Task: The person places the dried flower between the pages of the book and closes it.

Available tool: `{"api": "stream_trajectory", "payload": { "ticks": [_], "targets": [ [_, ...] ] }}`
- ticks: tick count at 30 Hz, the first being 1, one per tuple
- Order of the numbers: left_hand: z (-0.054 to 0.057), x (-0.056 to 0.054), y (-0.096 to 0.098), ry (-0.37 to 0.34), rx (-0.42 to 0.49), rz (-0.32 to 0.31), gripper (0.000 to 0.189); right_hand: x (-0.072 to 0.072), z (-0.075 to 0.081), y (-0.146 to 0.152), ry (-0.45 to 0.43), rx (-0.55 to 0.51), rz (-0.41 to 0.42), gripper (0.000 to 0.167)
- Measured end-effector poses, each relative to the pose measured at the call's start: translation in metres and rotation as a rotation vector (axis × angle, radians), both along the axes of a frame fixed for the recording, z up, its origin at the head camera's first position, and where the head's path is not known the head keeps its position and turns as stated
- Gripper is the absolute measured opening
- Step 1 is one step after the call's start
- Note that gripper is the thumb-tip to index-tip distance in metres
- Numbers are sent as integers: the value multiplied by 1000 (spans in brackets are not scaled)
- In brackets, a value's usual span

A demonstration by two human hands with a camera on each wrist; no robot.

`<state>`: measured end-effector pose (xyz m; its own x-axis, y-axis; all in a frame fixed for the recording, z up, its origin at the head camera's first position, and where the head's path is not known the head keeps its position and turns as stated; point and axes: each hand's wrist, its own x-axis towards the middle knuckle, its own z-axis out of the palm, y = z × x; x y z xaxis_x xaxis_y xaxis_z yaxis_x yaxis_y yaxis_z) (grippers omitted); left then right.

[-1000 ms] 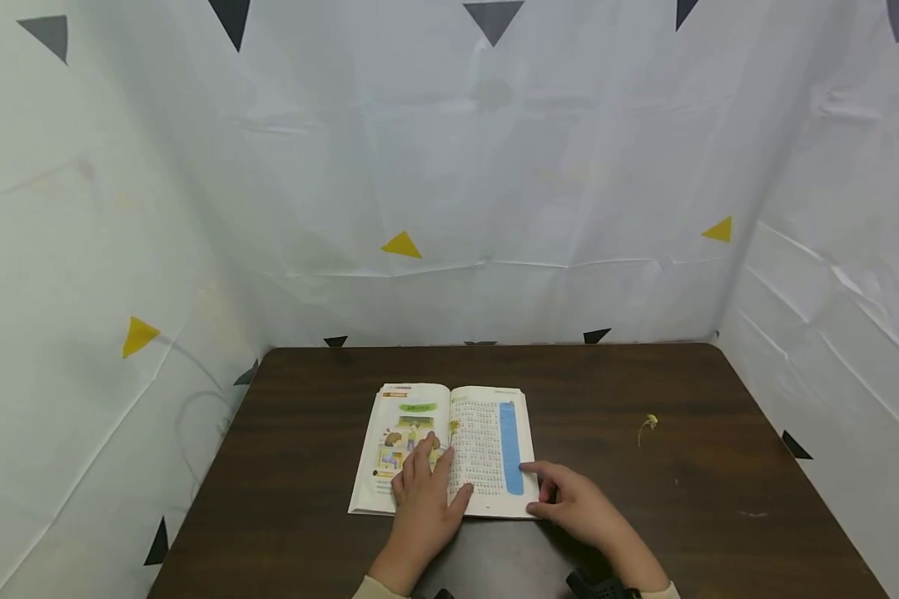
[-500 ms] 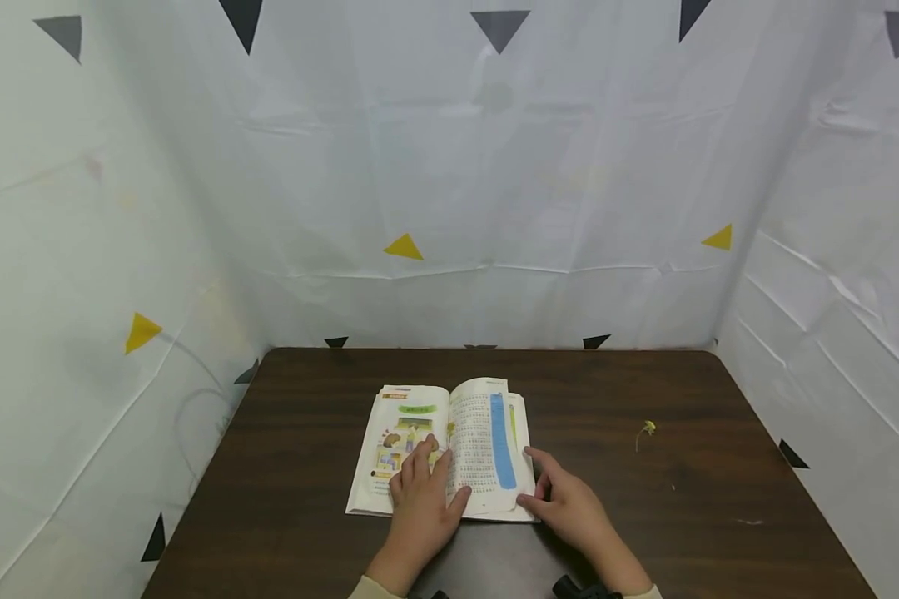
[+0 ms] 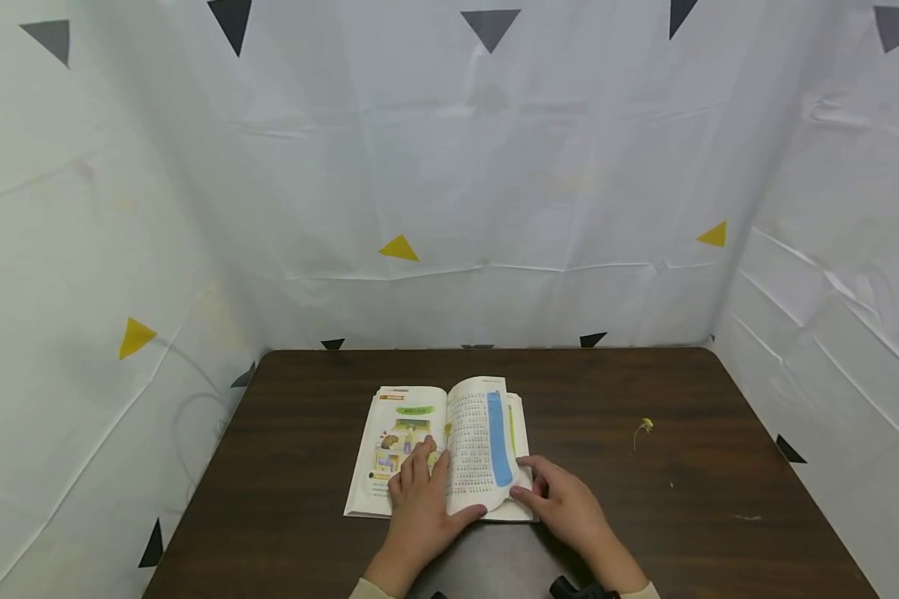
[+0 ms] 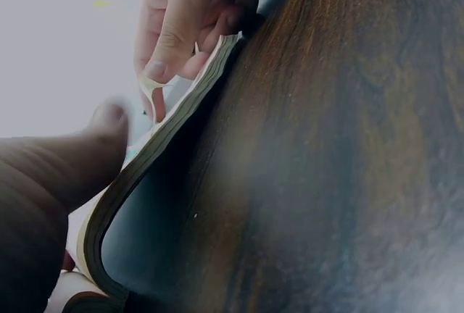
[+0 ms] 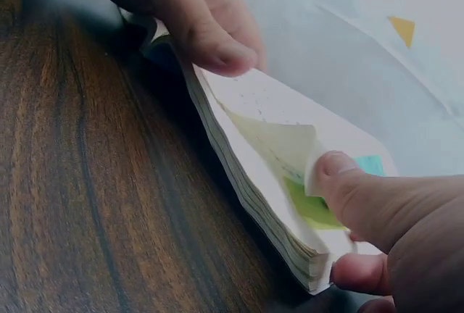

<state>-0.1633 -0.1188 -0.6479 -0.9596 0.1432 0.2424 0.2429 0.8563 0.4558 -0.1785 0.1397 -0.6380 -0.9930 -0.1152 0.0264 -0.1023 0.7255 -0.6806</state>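
Observation:
An open book (image 3: 365, 487) lies on the dark wooden table, with pictures on its left page and rows of text beside a blue strip on the right. My left hand (image 3: 421, 509) rests with fingers extended over the left page, its thumb reaching across the gutter onto the right-hand page. At the right edge, my right hand (image 3: 566, 504) pinches the lower outer corner of a lifted page (image 5: 279, 143) between thumb and fingers. That page curves up, and a green-marked page (image 5: 312, 208) shows beneath it. Part of the left page is hidden under my left hand.
A small yellow flower (image 3: 647, 425) with a thin curved stem lies on the table (image 3: 689, 499) right of the book. White sheeting (image 3: 494, 183) with grey, black and yellow triangles rises behind and at both sides.
My right hand has lifted the right-hand page away from the pages below, shifting slightly left and exposing the green-marked page. My left thumb has stretched right over the book's lower edge.

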Motion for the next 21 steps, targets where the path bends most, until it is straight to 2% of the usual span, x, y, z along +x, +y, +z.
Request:
{"api": "stream_trajectory", "payload": {
  "ticks": [4, 8, 10, 17, 19, 21],
  "targets": [
    [0, 0, -1, -45, -23, -27, 128, 0, 0, -1, 13, -9, -6, 33],
    [-1, 0, -2, -57, -50, -47, 130, 1, -1, -3, 66, -77, 13, 17],
    [-1, 0, -3, -53, -59, -48, 130, 1, -1, -5, 123, -141, 32, 12],
    [-2, 0, -4, -45, -46, -48, 130, 7, -1, -9, 377, -369, 145, 23],
    [-3, 0, -4, -32, -48, -44, 127, 8, -1, -10, 407, -389, 202, 28],
    [-3, 0, -3, -10, -51, -36, 122, 8, -2, -12, 383, -390, 266, 32]
  ]
}}
